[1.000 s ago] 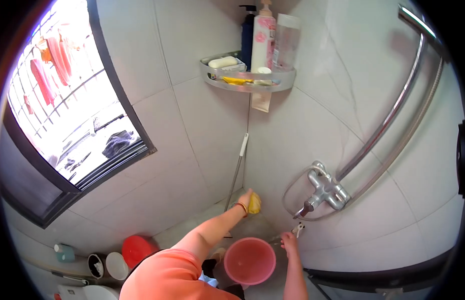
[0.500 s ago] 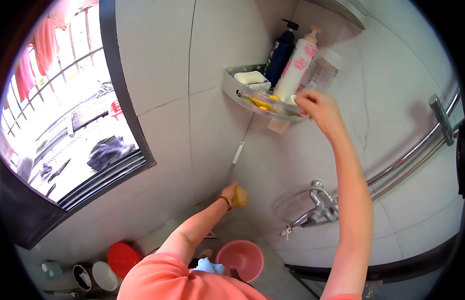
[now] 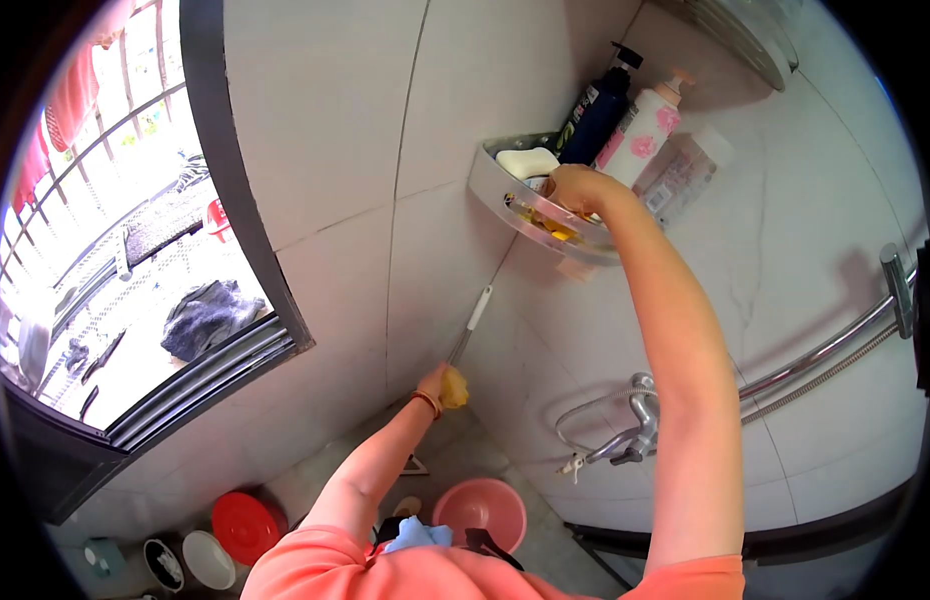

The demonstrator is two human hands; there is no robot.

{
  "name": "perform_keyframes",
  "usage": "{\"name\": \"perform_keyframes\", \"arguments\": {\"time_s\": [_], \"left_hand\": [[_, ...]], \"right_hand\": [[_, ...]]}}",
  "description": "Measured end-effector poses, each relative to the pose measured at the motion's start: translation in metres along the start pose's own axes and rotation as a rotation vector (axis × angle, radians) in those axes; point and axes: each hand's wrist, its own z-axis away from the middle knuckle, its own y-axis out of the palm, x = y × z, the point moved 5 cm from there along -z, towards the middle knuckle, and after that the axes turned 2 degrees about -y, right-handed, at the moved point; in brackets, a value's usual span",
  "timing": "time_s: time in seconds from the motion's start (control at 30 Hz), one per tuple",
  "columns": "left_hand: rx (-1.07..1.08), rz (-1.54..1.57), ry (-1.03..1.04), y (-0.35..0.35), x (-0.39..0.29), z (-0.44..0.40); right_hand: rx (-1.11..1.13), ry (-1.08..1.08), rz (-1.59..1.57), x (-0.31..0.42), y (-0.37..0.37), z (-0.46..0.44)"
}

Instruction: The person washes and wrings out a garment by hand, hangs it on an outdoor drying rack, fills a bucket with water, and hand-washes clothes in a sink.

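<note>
My left hand (image 3: pixel 435 387) is closed around a crumpled yellow cloth (image 3: pixel 453 388), low by the corner near a long-handled tool with a white grip (image 3: pixel 478 308). My right hand (image 3: pixel 577 190) reaches into the clear corner shelf (image 3: pixel 497 188), its fingertips down among small yellow items and hidden from view. Beside it on the shelf lies a white bar of soap (image 3: pixel 528 162). Behind the hand stand a dark blue pump bottle (image 3: pixel 595 118), a white pump bottle with pink flowers (image 3: pixel 640 135) and a transparent bottle (image 3: pixel 682 178).
A pink basin (image 3: pixel 482 510) sits on the floor, with a red basin (image 3: pixel 247 527) and a white bin (image 3: pixel 208 560) to the left. The shower mixer (image 3: pixel 640 420) and its hose are on the right wall. An open window (image 3: pixel 300 330) is at left.
My right hand has risen from beside the tap to the shelf, then moved left into it. My left hand still holds the yellow cloth. The view has shifted.
</note>
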Motion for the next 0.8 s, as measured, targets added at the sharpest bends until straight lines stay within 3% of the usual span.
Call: {"name": "perform_keyframes", "arguments": {"time_s": [0.17,0.27,0.37,0.47,0.57,0.63,0.7,0.8], "left_hand": [[-0.015,0.011,0.005,0.0,0.004,-0.003],[0.09,0.078,-0.015,0.005,0.008,-0.002],[0.078,0.075,0.013,0.005,0.009,0.009],[0.041,0.066,-0.014,0.006,0.009,0.03],[0.144,0.137,-0.016,0.008,0.006,0.033],[0.209,0.177,0.005,0.015,0.005,0.033],[0.282,0.203,0.009,0.026,0.005,0.031],[0.393,0.169,0.042,0.061,0.005,0.042]], "right_hand": [[-0.114,0.011,0.043,0.006,-0.006,0.01],[-0.049,0.083,-0.065,0.007,-0.008,0.015],[-0.161,0.133,-0.116,0.003,-0.009,0.012],[-0.333,0.098,-0.045,-0.011,-0.005,0.01],[-0.574,0.065,0.021,-0.019,-0.021,0.025],[-0.986,-0.018,-0.148,-0.024,-0.043,0.064],[-1.023,-0.035,-0.449,-0.017,-0.057,0.122],[-1.079,-0.136,-0.441,0.004,-0.022,0.205]]}}
